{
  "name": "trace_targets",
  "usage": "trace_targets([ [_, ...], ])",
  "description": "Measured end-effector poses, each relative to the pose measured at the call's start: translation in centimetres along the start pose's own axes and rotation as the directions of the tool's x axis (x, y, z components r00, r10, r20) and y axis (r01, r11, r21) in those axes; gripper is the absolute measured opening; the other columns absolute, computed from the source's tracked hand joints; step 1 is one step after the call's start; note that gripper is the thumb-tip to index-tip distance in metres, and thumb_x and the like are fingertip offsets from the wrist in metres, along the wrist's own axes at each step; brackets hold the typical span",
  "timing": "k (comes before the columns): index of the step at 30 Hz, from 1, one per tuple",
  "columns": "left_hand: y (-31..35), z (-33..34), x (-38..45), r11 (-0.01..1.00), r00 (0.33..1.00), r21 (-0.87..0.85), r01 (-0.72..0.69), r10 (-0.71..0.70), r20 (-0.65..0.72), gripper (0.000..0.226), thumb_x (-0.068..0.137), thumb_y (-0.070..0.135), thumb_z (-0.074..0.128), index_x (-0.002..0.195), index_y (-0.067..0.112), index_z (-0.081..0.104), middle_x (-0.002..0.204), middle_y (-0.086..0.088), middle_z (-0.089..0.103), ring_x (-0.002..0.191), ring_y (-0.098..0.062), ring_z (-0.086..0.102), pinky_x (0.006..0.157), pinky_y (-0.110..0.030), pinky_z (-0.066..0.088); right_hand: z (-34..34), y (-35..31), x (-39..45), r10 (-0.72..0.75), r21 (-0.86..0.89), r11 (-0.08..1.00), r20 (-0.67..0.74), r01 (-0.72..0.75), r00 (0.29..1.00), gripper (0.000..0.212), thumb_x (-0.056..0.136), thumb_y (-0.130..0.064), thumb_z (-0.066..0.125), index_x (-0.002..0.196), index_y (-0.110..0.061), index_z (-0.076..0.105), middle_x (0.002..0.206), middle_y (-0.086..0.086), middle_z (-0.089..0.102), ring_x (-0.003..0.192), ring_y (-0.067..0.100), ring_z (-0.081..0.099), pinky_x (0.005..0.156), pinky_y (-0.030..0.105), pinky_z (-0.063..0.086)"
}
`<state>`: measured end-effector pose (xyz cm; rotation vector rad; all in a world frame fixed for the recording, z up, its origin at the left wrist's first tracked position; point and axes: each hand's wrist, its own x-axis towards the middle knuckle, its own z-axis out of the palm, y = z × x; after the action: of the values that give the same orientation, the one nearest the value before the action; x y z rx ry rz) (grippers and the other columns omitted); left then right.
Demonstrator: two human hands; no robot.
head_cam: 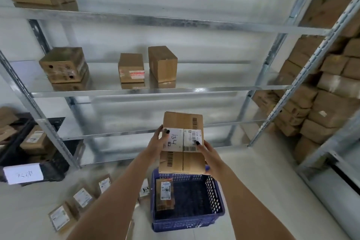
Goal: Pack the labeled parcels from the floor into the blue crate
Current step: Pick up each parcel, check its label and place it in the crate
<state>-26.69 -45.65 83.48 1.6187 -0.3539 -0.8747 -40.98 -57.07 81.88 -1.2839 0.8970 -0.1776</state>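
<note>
Above the blue crate [215, 191], the left hand [157, 145] and right hand [209, 157] grip a brown box [182, 159] (its white label [183, 139] reads "A34"). One parcel [164, 195] lies by the crate's left wall.

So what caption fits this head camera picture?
Both hands, left hand and right hand, hold a labeled parcel above the blue crate.

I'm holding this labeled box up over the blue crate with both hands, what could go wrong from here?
1. The cardboard box is held only at its side edges by the left hand and right hand; that grip might slip.
2. One parcel already lies along the blue crate's left side; lowering there could land the box tilted on it.
3. Labeled parcels lie on the floor by the crate, a possible trip hazard.
</note>
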Motion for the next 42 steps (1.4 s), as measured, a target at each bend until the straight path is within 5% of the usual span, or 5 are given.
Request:
trace_targets([
  [14, -7.1, 3.2, 14.1, 0.987, 0.988, 0.048, 0.151, -0.149, -0.036, 0.044, 0.099, 0.026, 0.034, 0.143, 0.025, 0.027, 0.133, -0.006, 0.049, 0.107, -0.02, 0.047, 0.077, -0.035, 0.041, -2.6, 3.6, 16.3, 0.135, -0.119, 0.983, -0.025, -0.137, 0.99, 0.03, 0.097, -0.036, 0.044, 0.126, -0.037, 0.038, 0.121, 0.003, 0.053, 0.106, 0.025, 0.049, 0.091, 0.048, 0.046],
  [20, -19.8, 4.6, 20.1, 0.962, 0.953, 0.017, 0.274, -0.268, -0.144, 0.04, 0.097, 0.019, 0.041, 0.136, 0.026, 0.031, 0.139, -0.004, 0.041, 0.126, -0.025, 0.043, 0.089, -0.016, 0.037, -3.4, 15.4, 25.7, 0.254, -0.162, 0.955, 0.012, -0.249, 0.967, 0.029, 0.097, -0.028, 0.044, 0.125, -0.035, 0.04, 0.119, 0.001, 0.054, 0.109, 0.024, 0.052, 0.099, 0.043, 0.043],
  [28, -44.1, 6.0, 29.3, 0.881, 0.872, 0.161, 0.444, -0.385, -0.302, 0.052, 0.098, 0.032, 0.036, 0.146, 0.02, 0.022, 0.147, -0.004, 0.038, 0.132, -0.026, 0.041, 0.107, -0.035, 0.033, -4.0, 39.1, 39.6, 0.433, -0.193, 0.888, 0.044, -0.417, 0.9, 0.057, 0.096, -0.02, 0.048, 0.147, -0.017, 0.022, 0.144, 0.008, 0.043, 0.128, 0.026, 0.045, 0.108, 0.039, 0.038],
  [34, -60.2, 5.2, 34.7, 0.899, 0.907, 0.297, 0.322, -0.203, -0.369, 0.057, 0.096, 0.021, 0.038, 0.136, 0.052, 0.011, 0.152, 0.007, 0.025, 0.133, -0.021, 0.039, 0.102, -0.036, 0.043, -1.8, 52.4, 47.6, 0.438, -0.18, 0.889, 0.075, -0.42, 0.896, 0.055, 0.098, -0.018, 0.044, 0.148, -0.018, 0.02, 0.148, 0.002, 0.036, 0.133, 0.02, 0.039, 0.11, 0.032, 0.035],
  [42, -65.5, 3.6, 40.3, 0.693, 0.936, 0.665, 0.277, -0.039, -0.349, 0.057, 0.099, 0.014, 0.026, 0.149, 0.024, 0.001, 0.157, -0.002, -0.013, 0.146, -0.018, -0.005, 0.121, -0.036, 0.009, 1.6, 56.2, 54.2, 0.337, -0.182, 0.929, 0.06, -0.322, 0.94, 0.053, 0.098, -0.032, 0.04, 0.147, -0.028, 0.019, 0.146, -0.003, 0.038, 0.126, 0.014, 0.043, 0.096, 0.022, 0.038],
])
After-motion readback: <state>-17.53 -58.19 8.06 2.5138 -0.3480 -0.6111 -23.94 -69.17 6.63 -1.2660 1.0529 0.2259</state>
